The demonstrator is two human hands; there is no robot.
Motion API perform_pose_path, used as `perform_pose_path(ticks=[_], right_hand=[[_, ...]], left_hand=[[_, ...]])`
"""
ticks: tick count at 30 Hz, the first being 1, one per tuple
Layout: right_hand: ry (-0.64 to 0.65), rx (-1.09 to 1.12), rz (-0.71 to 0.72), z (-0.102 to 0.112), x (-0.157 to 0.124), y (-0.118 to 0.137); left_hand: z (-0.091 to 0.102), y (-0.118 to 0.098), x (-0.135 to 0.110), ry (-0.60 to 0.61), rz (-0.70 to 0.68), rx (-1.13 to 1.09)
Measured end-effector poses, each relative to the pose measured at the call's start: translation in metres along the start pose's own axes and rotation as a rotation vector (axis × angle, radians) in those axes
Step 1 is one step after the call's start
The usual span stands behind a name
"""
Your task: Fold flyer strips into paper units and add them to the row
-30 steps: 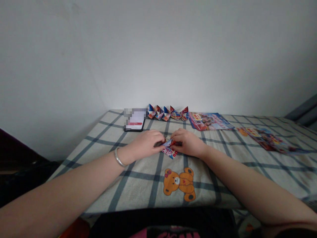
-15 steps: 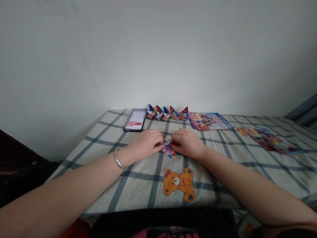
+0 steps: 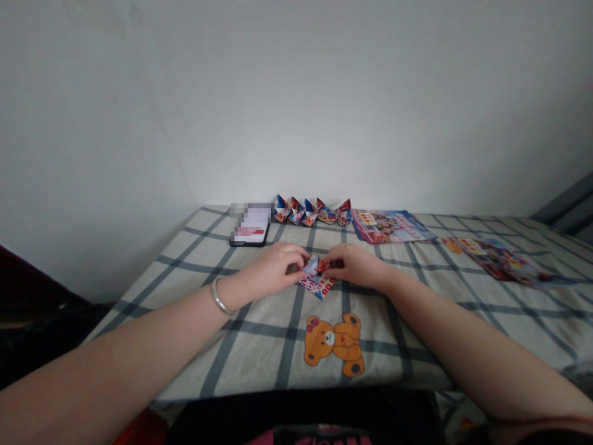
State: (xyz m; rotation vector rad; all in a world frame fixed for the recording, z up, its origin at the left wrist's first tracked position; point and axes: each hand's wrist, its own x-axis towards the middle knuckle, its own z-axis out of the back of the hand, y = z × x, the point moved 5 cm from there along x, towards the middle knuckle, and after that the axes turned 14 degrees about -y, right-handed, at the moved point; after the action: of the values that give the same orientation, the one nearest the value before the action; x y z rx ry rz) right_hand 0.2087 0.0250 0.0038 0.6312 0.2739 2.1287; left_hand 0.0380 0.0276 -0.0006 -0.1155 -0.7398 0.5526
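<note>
Between my hands, a small folded piece of printed paper [image 3: 319, 285], red, white and blue, lies on the checked cloth. My left hand [image 3: 277, 267] pinches its left edge between thumb and fingers, and a silver bangle circles that wrist. From the other side my right hand [image 3: 354, 266] closes its thumb and fingertips on the paper's right edge. The paper's upper folds are partly hidden by my fingers. Beyond my hands, several folded paper shapes [image 3: 309, 212] with pointed tips stand in a row by the wall.
A phone [image 3: 250, 225] with a lit, partly blurred screen lies behind my left hand. Printed sheets [image 3: 391, 226] lie at the back right, and more colourful sheets [image 3: 504, 261] sit farther right. The checked tablecloth [image 3: 259, 364] carries a printed teddy bear.
My right hand has shifted slightly right, and its fingers have come lower. More of the folded paper's printed face now shows between my hands.
</note>
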Motion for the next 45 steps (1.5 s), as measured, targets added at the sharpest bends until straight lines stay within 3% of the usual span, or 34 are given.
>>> perform_pose_path(ticks=[5,13,19,24,28,33,41,45], right_hand=[[0.050,-0.104,-0.152,0.009,-0.004,-0.007],[0.114,-0.255,-0.059,0.009,-0.004,-0.008],[-0.009,-0.158,-0.161,0.008,-0.002,-0.011],[-0.162,-0.095,-0.045,0.002,0.004,0.001],[-0.196,-0.123,-0.113,-0.001,0.004,-0.002],[-0.216,-0.128,-0.121,-0.003,0.007,-0.006],[-0.209,-0.035,-0.126,-0.009,0.014,-0.013],[-0.227,-0.011,-0.133,-0.009,0.013,-0.014]], left_hand=[[-0.001,0.003,0.000,0.003,0.017,-0.010],[-0.002,0.005,0.001,-0.005,0.023,-0.016],[-0.003,0.008,0.002,0.026,0.054,-0.030],[-0.004,0.010,0.000,0.037,0.122,-0.014],[-0.003,0.012,-0.001,0.000,0.253,-0.033],[-0.006,0.019,-0.002,0.008,0.416,-0.268],[-0.009,0.015,-0.001,-0.050,0.106,-0.022],[-0.012,0.012,0.000,-0.009,0.002,0.058]])
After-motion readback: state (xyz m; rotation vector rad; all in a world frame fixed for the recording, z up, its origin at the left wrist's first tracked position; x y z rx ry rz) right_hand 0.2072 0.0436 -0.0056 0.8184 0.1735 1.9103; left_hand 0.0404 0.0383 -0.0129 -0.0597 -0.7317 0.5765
